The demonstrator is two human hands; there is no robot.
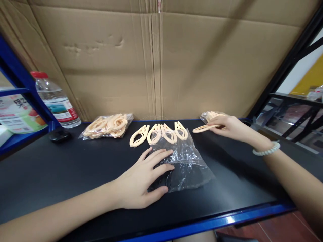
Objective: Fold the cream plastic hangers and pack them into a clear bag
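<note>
My left hand [146, 176] lies with its fingers spread over the left side of a clear plastic bag [186, 168] on the black table. A cream folded travel hanger [202, 128] is pinched in my right hand [230, 127], which wears a pale bead bracelet. Several more folded hangers [139, 135] stand in a row behind the bag, and the bag's far edge overlaps some of them. Behind my right hand sits a bag of hangers [210, 115], partly hidden by that hand.
At the back left is a filled bag of hangers [108, 125]. A black computer mouse [60, 135] and a red-capped water bottle [57, 101] stand farther left. Cardboard [113, 60] walls off the back, and a blue edge [212, 222] borders the table's front.
</note>
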